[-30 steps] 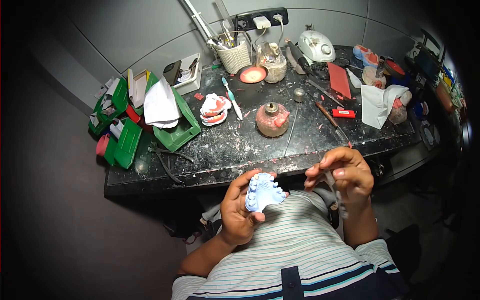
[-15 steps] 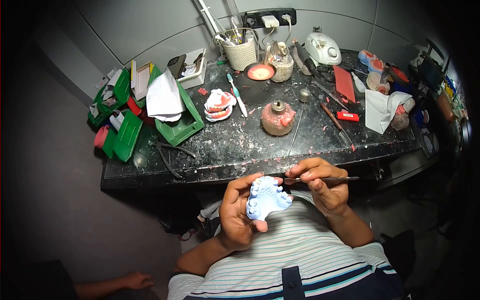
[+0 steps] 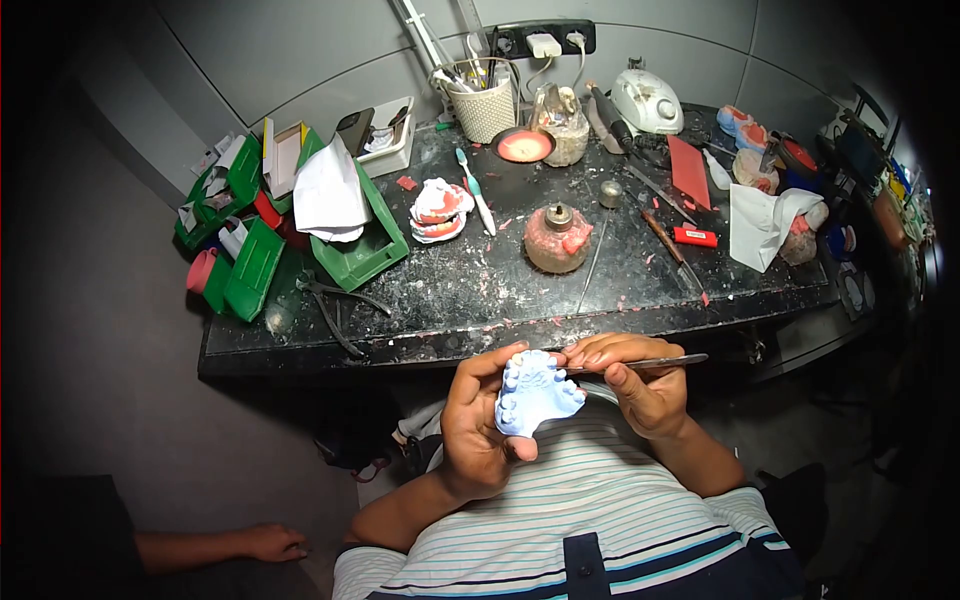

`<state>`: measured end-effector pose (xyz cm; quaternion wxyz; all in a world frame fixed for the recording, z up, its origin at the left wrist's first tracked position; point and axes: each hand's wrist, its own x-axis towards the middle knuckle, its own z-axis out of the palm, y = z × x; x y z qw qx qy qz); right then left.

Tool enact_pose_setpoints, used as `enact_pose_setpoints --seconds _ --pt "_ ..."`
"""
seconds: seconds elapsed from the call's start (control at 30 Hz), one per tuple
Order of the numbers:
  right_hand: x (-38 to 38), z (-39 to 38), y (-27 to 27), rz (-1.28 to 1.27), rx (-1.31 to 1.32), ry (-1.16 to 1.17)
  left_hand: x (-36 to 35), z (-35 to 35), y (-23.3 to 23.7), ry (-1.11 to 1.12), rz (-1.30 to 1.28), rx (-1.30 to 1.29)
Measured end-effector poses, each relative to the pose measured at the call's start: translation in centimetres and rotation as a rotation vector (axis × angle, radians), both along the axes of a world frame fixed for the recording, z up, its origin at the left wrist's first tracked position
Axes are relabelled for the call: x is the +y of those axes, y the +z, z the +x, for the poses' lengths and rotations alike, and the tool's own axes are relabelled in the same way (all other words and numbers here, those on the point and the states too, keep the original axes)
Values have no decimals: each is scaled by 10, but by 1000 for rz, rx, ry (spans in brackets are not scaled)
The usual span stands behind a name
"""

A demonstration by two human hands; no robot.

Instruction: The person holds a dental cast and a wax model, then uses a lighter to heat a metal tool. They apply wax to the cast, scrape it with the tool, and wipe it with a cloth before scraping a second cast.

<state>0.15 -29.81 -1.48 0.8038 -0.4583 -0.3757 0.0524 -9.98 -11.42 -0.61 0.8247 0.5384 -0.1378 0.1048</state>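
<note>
While the left hand (image 3: pixel 478 430) is cradling the blue dental cast (image 3: pixel 535 395) just in front of the worktop (image 3: pixel 500 290) edge, close to the person's chest, its grip is wrapping the base, with the thumb underneath and the fingers curling over the far rim. The right hand (image 3: pixel 640 385), also just off that edge, is pinching a thin metal instrument (image 3: pixel 660 362) in a narrow grip, with the tip lying at the cast's toothed side. The cast is looking stiff, fairly light and brittle. Its small teeth are likely chipping easily, so the thick base and sides are offering the safest hold.
</note>
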Motion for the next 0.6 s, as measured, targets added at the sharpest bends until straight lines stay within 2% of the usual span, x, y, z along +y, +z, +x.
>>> enact_pose_setpoints --seconds 0.6 --pt "6 6 -3 -80 -82 -45 2 0 -3 66 37 27"
